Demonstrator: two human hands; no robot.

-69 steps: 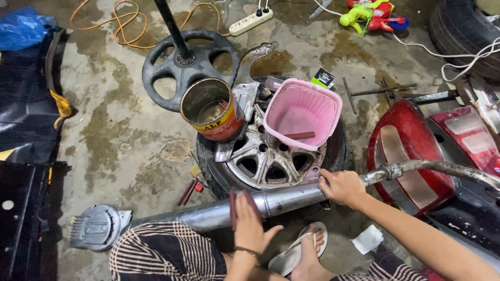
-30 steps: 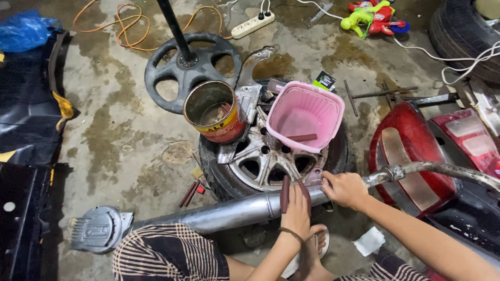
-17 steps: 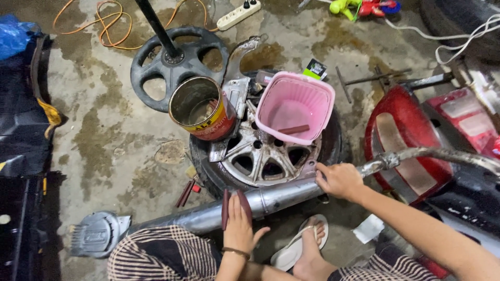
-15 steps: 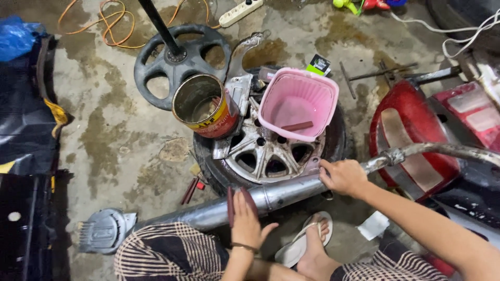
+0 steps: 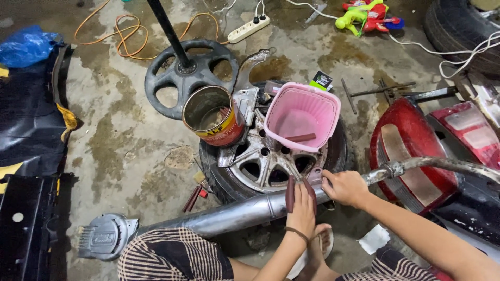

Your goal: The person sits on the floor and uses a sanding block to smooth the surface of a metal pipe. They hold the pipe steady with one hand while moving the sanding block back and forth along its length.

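A long grey metal exhaust pipe [image 5: 234, 216] lies across my lap and against a tyre with an alloy rim [image 5: 260, 161]. My left hand [image 5: 303, 214], a band on its wrist, presses a folded strip of reddish-brown sandpaper [image 5: 290, 193] over the pipe. Just to its right, my right hand [image 5: 346, 188] grips the pipe where it narrows into a curved tube [image 5: 442, 165]. The two hands are almost touching.
A pink plastic basket [image 5: 299, 112] and a rusty tin can [image 5: 213, 117] rest on the rim. Behind is a black wheel-shaped stand with a pole [image 5: 177, 73], a power strip [image 5: 249, 28] and an orange cable [image 5: 122, 36]. Red tail lights [image 5: 411, 135] lie at the right, black panels [image 5: 31, 130] at the left.
My left hand has slid the sandpaper back and forth along the pipe and now sits further right, close to my right hand. The right hand keeps its grip.
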